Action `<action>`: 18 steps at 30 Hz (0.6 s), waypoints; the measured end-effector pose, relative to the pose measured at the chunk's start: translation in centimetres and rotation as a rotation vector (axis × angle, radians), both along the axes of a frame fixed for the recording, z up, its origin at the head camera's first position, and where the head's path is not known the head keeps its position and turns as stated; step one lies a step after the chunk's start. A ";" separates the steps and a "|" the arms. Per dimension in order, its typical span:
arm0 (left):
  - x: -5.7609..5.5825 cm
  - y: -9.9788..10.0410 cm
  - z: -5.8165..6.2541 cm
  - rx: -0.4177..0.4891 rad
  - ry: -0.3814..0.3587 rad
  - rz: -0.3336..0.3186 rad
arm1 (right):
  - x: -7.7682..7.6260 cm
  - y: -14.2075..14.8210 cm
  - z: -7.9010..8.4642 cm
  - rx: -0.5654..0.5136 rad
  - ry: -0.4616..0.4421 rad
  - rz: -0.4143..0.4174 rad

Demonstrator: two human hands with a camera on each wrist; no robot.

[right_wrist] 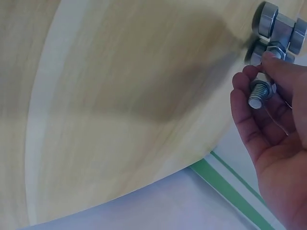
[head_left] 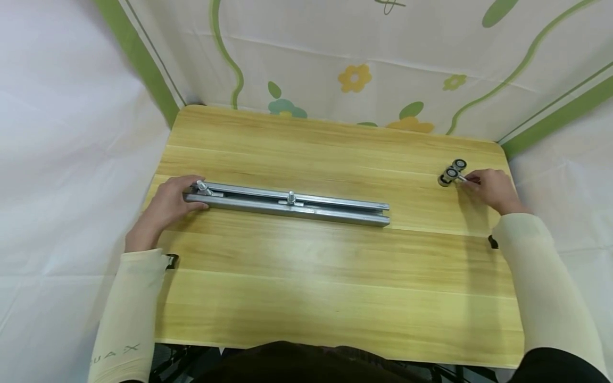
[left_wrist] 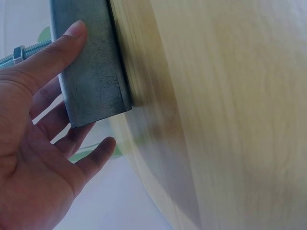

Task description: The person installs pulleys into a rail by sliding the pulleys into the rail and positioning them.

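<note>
A grey metal channel rail [head_left: 335,214] lies lengthwise on the table, its slot facing up. My left hand [head_left: 165,208] grips its left end; in the left wrist view the thumb presses one face of the rail [left_wrist: 93,72] and other fingers pass behind. One bolt [head_left: 202,187] stands tilted in the slot by that hand, and a second bolt [head_left: 291,198] rises near mid-rail. At the table's far right, my right hand [head_left: 495,190] pinches the threaded stem of a roller trolley [head_left: 452,173]. The right wrist view shows its wheels [right_wrist: 266,20] and the nut-fitted bolt stem [right_wrist: 259,95] between thumb and fingers.
The wooden table [head_left: 306,298] has rounded back corners. A white patterned curtain [head_left: 306,64] stands along its back edge, and white cloth hangs at both sides. Small black clips show by the left wrist [head_left: 172,260] and right wrist [head_left: 493,242].
</note>
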State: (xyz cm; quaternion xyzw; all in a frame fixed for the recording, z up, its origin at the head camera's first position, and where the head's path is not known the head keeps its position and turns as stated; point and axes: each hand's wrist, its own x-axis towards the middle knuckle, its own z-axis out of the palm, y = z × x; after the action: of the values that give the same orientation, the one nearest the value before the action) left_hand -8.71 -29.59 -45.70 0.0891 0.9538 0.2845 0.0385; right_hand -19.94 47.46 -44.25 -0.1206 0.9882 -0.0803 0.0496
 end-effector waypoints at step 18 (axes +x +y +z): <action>0.1 -0.4 0.0 0.003 0.002 0.005 | -1.9 -2.9 2.1 0.000 0.153 0.071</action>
State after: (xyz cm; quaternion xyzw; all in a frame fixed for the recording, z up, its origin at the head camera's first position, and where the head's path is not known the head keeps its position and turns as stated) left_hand -8.58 -29.96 -45.66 0.0872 0.9536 0.2859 0.0367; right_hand -21.87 44.60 -42.15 -0.1616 0.9842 -0.0689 -0.0231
